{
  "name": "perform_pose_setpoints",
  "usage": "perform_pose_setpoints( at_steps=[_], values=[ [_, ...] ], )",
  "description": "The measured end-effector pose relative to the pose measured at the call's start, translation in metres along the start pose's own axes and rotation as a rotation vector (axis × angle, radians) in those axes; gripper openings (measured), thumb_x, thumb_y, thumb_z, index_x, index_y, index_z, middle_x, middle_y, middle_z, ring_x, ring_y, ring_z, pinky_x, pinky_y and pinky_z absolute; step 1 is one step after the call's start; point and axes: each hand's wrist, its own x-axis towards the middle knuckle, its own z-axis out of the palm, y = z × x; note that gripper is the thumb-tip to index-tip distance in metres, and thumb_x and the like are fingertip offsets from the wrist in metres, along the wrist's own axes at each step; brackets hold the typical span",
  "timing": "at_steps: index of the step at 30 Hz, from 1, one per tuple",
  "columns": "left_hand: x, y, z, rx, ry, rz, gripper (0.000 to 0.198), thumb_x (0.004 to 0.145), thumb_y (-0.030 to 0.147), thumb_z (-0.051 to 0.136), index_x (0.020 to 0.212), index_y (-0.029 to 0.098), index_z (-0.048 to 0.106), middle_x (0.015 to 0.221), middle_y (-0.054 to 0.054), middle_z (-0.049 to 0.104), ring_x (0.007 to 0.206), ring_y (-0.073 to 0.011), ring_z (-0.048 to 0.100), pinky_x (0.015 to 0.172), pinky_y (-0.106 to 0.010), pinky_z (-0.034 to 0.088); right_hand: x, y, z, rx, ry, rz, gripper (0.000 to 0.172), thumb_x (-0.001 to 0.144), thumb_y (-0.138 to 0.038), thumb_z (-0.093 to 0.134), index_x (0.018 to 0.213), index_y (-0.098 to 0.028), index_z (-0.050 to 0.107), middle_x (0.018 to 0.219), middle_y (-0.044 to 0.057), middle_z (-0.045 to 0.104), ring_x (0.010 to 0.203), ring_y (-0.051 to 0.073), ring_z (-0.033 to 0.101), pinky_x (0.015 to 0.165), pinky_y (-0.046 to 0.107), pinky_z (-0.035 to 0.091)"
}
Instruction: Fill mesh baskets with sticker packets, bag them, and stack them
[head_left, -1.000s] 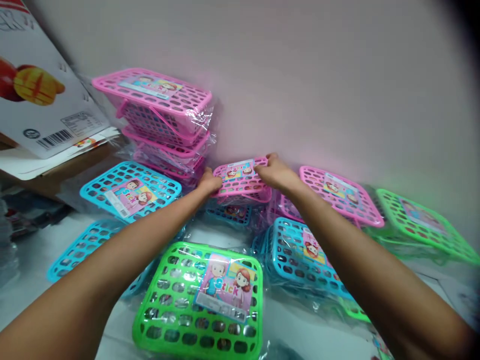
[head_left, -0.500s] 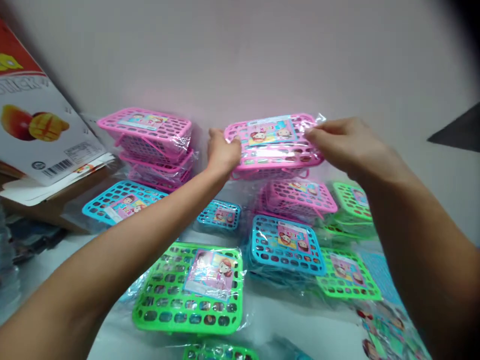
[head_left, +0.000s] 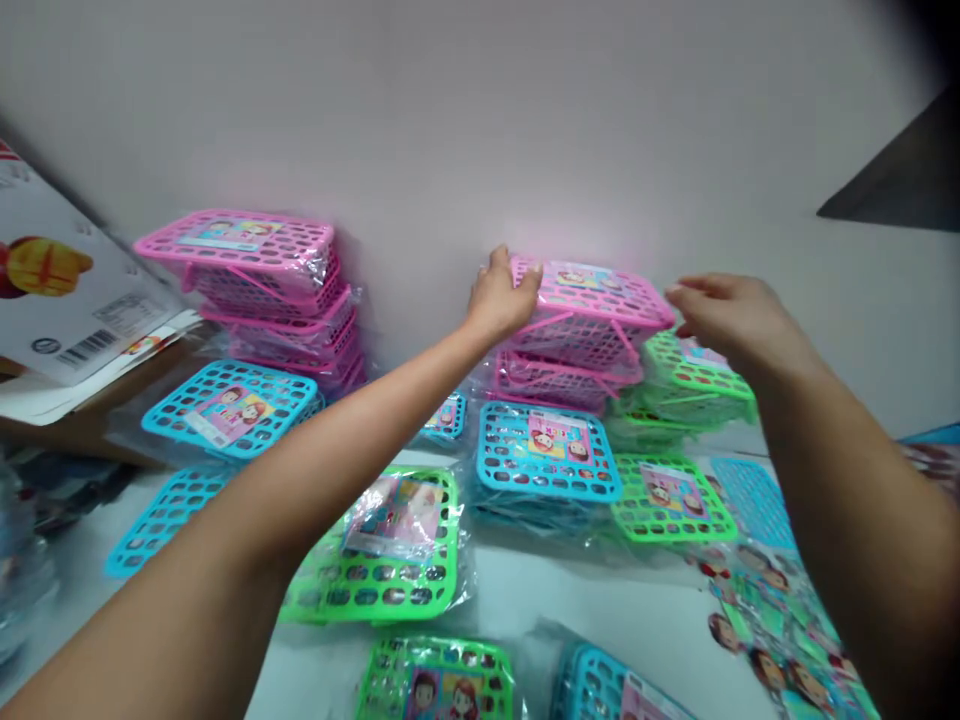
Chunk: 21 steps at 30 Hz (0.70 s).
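A wrapped pink plastic basket (head_left: 592, 300) lies on top of another pink basket (head_left: 555, 382) by the back wall. My left hand (head_left: 499, 300) grips the top basket's left edge, fingers curled over its rim. My right hand (head_left: 731, 315) hovers just right of that basket, fingers loosely spread and holding nothing, above a green basket stack (head_left: 694, 385). A blue basket (head_left: 546, 452) sits right in front of the pink pair.
A stack of pink baskets (head_left: 259, 275) stands at the back left beside a cardboard box (head_left: 60, 300). Blue baskets (head_left: 229, 405) and green baskets (head_left: 390, 545) lie across the white surface. Sticker sheets (head_left: 780, 625) spread at the right. The wall is close behind.
Both hands lifted the pink basket and carried it right, setting it onto the other pink basket. My right hand has let go and drawn away to the right.
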Motion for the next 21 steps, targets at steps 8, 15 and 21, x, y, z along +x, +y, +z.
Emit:
perform_pose_setpoints(
  at_steps=[8,15,21],
  values=[
    [-0.213,-0.022,-0.152,0.002,0.354,-0.056,0.022,0.086,0.036,0.059,0.097,0.019,0.065,0.097,-0.004,0.065,0.088,-0.016,0.06,0.076,-0.029,0.049,-0.228,-0.003,0.049,0.616,-0.858,0.143,0.044,0.082,-0.059,0.047,0.089,-0.02,0.067,0.088,0.007,0.069,0.069,0.018,0.062,0.06,0.03,0.047],
    [-0.415,-0.124,-0.173,-0.187,0.626,-0.854,0.018,0.078,0.037,0.062,0.082,0.02,0.063,0.091,-0.001,0.063,0.077,-0.0139,0.055,0.064,-0.024,0.044,-0.315,0.022,0.207,0.764,-0.998,0.642,0.048,0.085,-0.053,0.041,0.11,-0.016,0.06,0.122,0.016,0.061,0.098,0.02,0.063,0.083,0.032,0.05],
    [-0.416,-0.22,-0.141,-0.423,0.568,-1.047,0.018,0.081,0.031,0.055,0.092,0.019,0.062,0.112,-0.009,0.062,0.103,-0.023,0.056,0.08,-0.034,0.048,-0.327,-0.018,0.244,0.776,-1.114,0.377,0.062,0.087,-0.062,0.029,0.122,-0.018,0.055,0.105,0.013,0.069,0.097,0.025,0.064,0.08,0.039,0.052]
  ],
)
